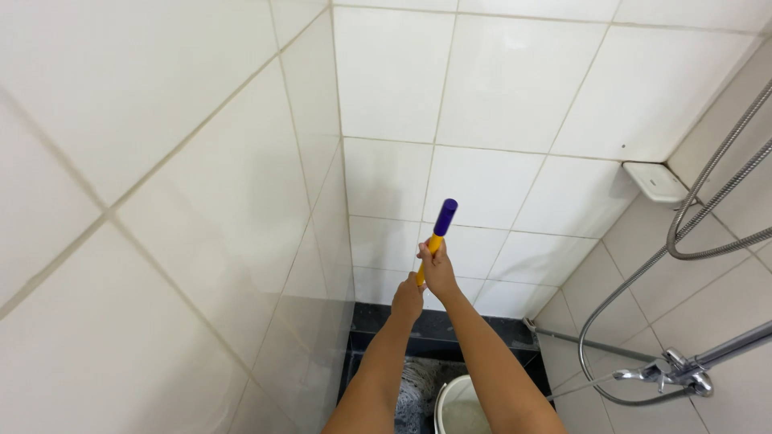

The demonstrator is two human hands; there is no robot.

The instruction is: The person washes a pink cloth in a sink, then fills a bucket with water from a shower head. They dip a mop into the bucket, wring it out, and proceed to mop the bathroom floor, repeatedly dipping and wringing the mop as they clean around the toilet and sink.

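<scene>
Mop handle [435, 241], yellow with a purple cap, is gripped by both hands, one stacked above the other: right hand [438, 272] uppermost, left hand [408, 299] closed lower on the shaft. The long axis is held steeply upright, running down to the mop head [418, 387] on the dark floor [434, 328] beside a white bucket [460, 406], near the tiled corner.

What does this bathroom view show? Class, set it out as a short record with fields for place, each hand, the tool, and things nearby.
Place: white-tiled shower corner with a dark floor
Left hand: closed round the yellow mop handle, lower grip
Right hand: closed round the same handle, above the left
Tool: handle ends in a purple cap; mop head lies on the floor
Nearby: white bucket beside the mop head; metal shower hose, tap and soap dish on the right wall
</scene>
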